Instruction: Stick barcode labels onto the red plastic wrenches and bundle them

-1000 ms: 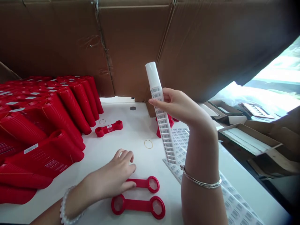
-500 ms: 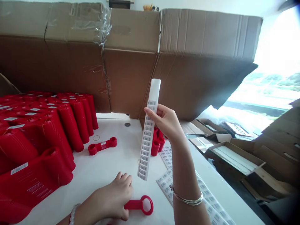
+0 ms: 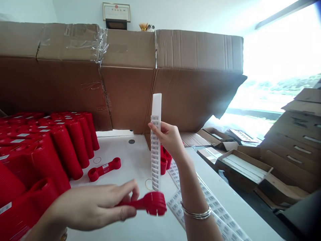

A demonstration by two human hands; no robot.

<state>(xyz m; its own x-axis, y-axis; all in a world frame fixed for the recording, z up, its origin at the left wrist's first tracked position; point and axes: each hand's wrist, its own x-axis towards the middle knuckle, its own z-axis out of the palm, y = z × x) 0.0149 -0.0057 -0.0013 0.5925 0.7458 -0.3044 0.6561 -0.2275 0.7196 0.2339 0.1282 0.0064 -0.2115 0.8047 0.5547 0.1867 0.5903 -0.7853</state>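
Left hand (image 3: 90, 207): grip is pinching a red plastic double-ring bar (image 3: 152, 203) above the white tabletop (image 3: 130, 157) (a second red bar (image 3: 104, 169) is lying farther left). Right hand (image 3: 168, 139): grip is pressing an upright barcode label strip (image 3: 155, 157) between thumb and fingers.

Your left hand (image 3: 90, 207) hides part of the red plastic wrench (image 3: 152, 203). Right of that hand, the codes on the white label strip (image 3: 155, 150) are too small to read.

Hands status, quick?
Left hand: closed, holding a red plastic wrench.
Right hand: closed, pinching a strip of barcode labels.
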